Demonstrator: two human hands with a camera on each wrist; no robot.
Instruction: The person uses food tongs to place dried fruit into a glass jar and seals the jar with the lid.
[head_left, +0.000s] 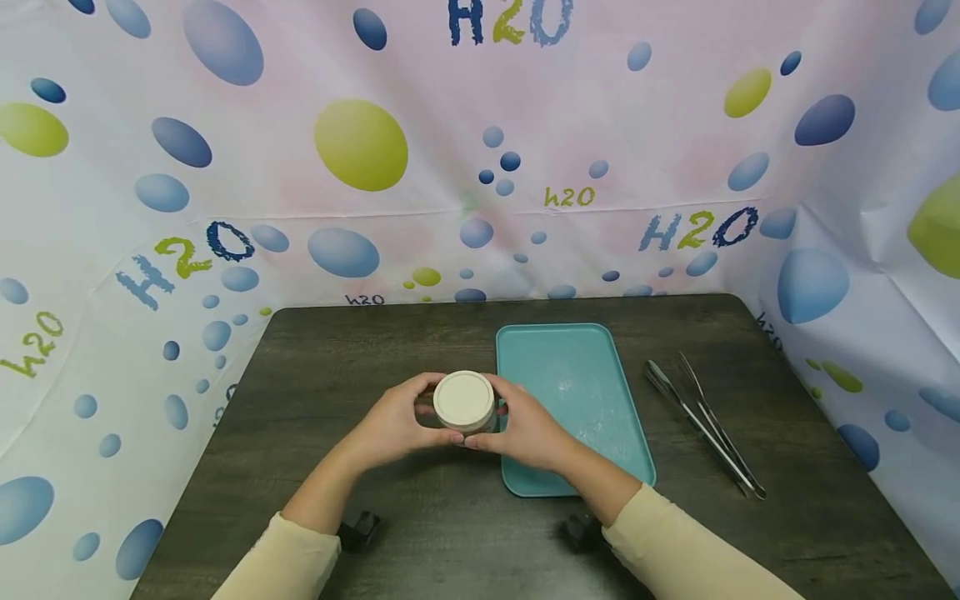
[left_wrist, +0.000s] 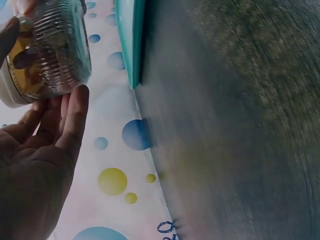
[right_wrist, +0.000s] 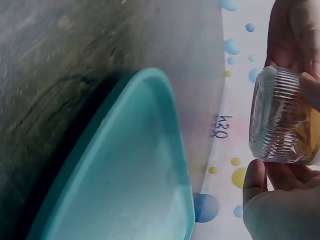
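A clear ribbed glass jar (right_wrist: pixel 277 117) with a cream lid (head_left: pixel 464 401) is held upright between both hands, raised over the table. Something brownish-orange shows inside it in the left wrist view. My left hand (head_left: pixel 401 422) grips the jar's left side, its thumb in front and its fingers behind. On the other side my right hand (head_left: pixel 531 425) grips it the same way, and the two thumb tips meet at the front. The lid sits on top of the jar.
A turquoise tray (head_left: pixel 566 358) lies on the dark wooden table (head_left: pixel 360 342), partly under the right forearm. Metal tongs (head_left: pixel 708 429) lie farther right. Behind and beside the table hangs a white cloth (head_left: pixel 450 100) printed with blue and green dots.
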